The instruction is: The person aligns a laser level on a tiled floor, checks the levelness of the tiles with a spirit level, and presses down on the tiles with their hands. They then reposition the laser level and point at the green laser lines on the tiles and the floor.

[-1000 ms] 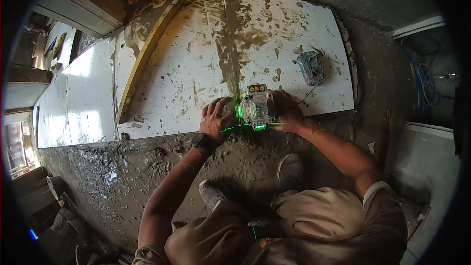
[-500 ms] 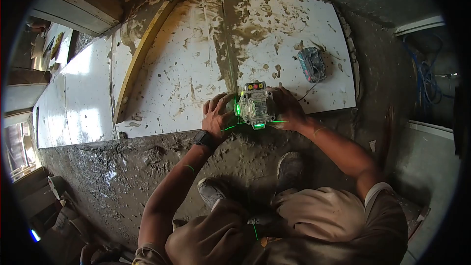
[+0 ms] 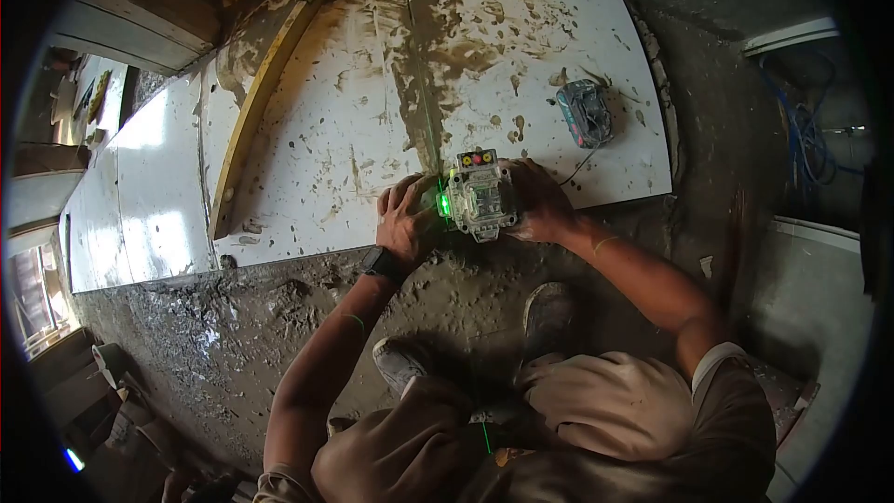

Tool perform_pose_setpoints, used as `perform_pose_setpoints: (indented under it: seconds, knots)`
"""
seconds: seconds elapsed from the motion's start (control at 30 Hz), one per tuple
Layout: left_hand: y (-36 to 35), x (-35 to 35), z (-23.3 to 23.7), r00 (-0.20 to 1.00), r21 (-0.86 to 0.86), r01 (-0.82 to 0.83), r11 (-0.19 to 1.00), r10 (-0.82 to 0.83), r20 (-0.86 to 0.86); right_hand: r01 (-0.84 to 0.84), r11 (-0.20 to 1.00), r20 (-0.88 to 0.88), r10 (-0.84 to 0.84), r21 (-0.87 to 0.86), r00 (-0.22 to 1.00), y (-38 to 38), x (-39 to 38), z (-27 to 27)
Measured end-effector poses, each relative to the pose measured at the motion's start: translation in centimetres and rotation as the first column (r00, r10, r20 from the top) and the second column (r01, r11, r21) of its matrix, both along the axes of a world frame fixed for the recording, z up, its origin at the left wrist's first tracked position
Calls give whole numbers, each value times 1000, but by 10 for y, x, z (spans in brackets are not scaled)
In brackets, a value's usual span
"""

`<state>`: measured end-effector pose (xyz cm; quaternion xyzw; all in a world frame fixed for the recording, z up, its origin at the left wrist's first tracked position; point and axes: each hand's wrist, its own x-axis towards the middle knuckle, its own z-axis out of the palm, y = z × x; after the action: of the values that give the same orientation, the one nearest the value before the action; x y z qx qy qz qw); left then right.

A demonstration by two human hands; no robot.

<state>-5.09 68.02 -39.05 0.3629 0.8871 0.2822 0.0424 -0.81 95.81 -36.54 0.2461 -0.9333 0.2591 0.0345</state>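
Note:
A laser level (image 3: 481, 197) in a clear casing stands near the front edge of the white tiles (image 3: 317, 168). Green light glows from its left side, and a thin green line runs up the muddy joint beyond it. My left hand (image 3: 410, 219) is closed against the level's left side, its fingertips partly hidden. On the other side my right hand (image 3: 542, 203) grips the casing, with most fingers behind it. A teal and black battery pack (image 3: 585, 114), seemingly wrapped in plastic, lies to the upper right; a thin cable runs from it toward the level.
A long yellow straightedge (image 3: 270, 84) lies across the tiles on the left. Wet grey mortar (image 3: 279, 317) covers the floor around my shoes (image 3: 549, 317). Blue cable (image 3: 805, 130) is coiled at the far right. Mud splashes mark the tiles.
The green glow on the level's near side has gone out, and the green line across my hands beside it has vanished. Both hands stay at the level. The view has shifted slightly.

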Motion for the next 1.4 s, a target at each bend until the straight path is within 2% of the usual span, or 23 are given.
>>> perform_pose_setpoints:
  seconds: [0.2, 0.33, 0.53, 0.73, 0.83, 0.9, 1.03, 1.1, 1.17, 1.23, 1.4]
  knots:
    - [0, 0, 5, 999, 65, -16, 998, 13, 50, -8, 999, -13, 7, -34, 1000, 1, -2, -5]
    - [-1, 0, -1, 999, 48, -19, 999, 18, 27, -15, 999, -24, 14, -36, 1000, -4, -2, 2]
    - [0, 0, 2, 1000, 111, -19, 994, 17, 21, 8, 1000, -23, -8, -12, 1000, -3, -1, 2]
    - [-1, 1, 1, 1000, 114, -22, 993, 20, 15, 24, 1000, 33, -24, -3, 999, -1, 2, -5]
    - [-1, 1, 0, 1000, 116, -14, 993, 12, 22, 98, 994, 99, -92, -57, 991, -2, 9, 6]
    - [0, 0, 0, 1000, 119, -21, 993, 20, 12, 248, 969, 43, -248, 14, 968, -2, 18, 16]
    - [0, 2, 2, 1000, 111, -14, 994, 11, 26, 390, 920, -77, -386, 39, 919, -3, 65, 15]
    - [-1, 1, -3, 998, 97, -53, 994, 49, 50, 366, 918, 128, -385, 154, 914, -9, 93, 18]
    - [2, 0, 1, 998, 75, -57, 996, 54, 42, 332, 928, 207, -363, 168, 909, -13, 117, -3]
    - [3, 1, 1, 998, 61, -62, 996, 61, 22, 373, 928, 330, -345, -23, 879, -19, 123, -18]
    - [2, 4, -4, 997, 34, -81, 996, 80, 19, 357, 928, 184, -372, 109, 910, -27, 114, -30]
